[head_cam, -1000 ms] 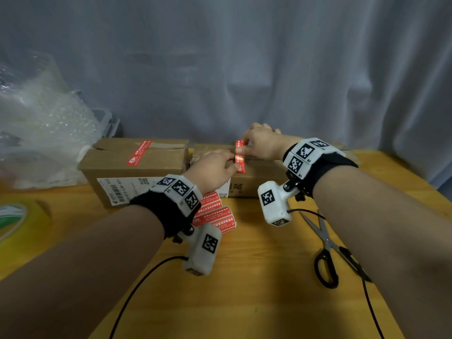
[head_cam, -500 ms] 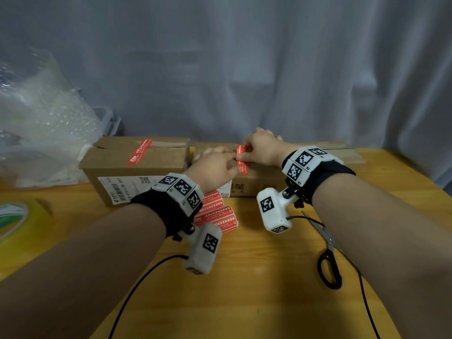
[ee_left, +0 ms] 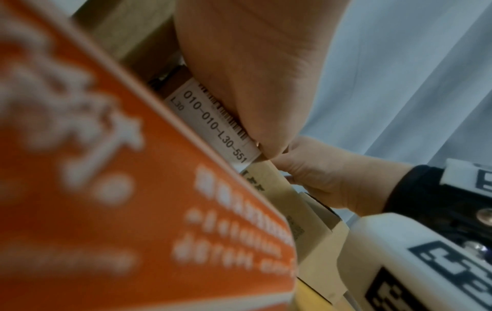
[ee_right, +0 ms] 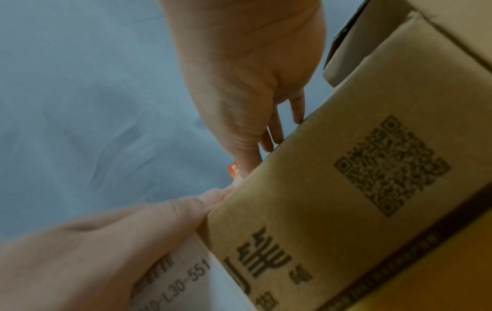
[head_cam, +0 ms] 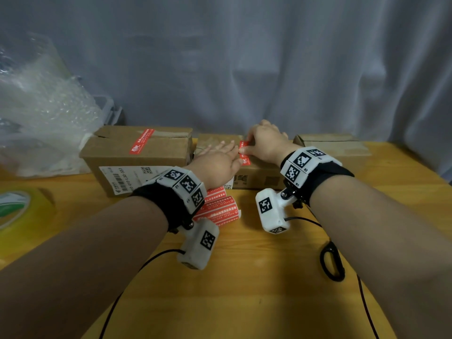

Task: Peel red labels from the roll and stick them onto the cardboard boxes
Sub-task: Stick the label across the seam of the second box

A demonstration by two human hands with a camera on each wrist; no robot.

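Observation:
Three cardboard boxes stand in a row at the back of the wooden table. The left box [head_cam: 137, 155] bears a red label [head_cam: 141, 144] across its top edge. On the middle box [head_cam: 259, 177] lies another red label [head_cam: 245, 154], bent over the front top edge. My right hand [head_cam: 264, 143] presses it down with the thumb, fingers straight on the box top [ee_right: 399, 94]. My left hand [head_cam: 216, 162] lies flat on that box just left of the label, thumb touching the label's lower end. The roll of red labels [head_cam: 220, 207] lies before the boxes, under my left wrist, and fills the left wrist view [ee_left: 106, 189].
The right box [head_cam: 330, 145] has no label showing. Black scissors [head_cam: 331, 264] lie at the front right, partly under my right arm. A yellow tape roll [head_cam: 17, 211] and a bubble-wrap bag [head_cam: 41, 118] sit at the left. A grey curtain hangs behind.
The label, held up between both hands a second ago, has come down onto the middle box. My left hand went from curled to flat on the box top.

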